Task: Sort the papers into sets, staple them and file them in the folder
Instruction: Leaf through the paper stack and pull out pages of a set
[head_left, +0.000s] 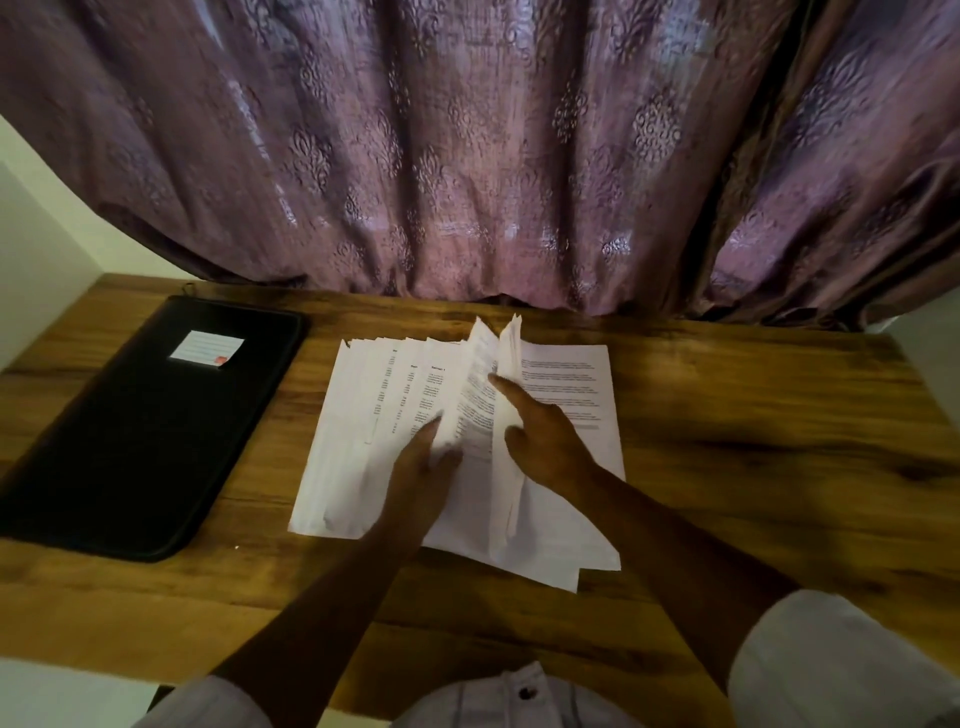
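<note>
**A:** Start at the left edge of the table. What lies there?

**B:** A black zip folder (150, 431), flat and closed, with a white label (207, 349) near its far end. It looks stiff enough to lift by one edge

**A:** And the papers?

**B:** They are in the middle of the wooden table (753, 467), just right of the folder and not touching it. A fan of printed sheets (358, 415) spreads leftward, with more sheets overlapping toward the near edge

**A:** The hands?

**B:** The left hand (421, 467) pinches a raised bunch of sheets (483, 364) near its lower edge; how its fingers lie beneath I cannot tell. The right hand (545, 441) has its forefinger (506, 389) straight, pushed into the gap between the lifted leaves. Its other fingers are tucked and hold nothing that I can see

**A:** How will the paper behave?

**B:** Light, limp and slick sheet on sheet, I judge. Held in one hand, a bunch will droop and slide apart. Better to pinch each set at a corner or short edge, with the other hand flat on the rest. The edges crease easily. Farthest right, one page of text (571, 384) lies flat
</note>
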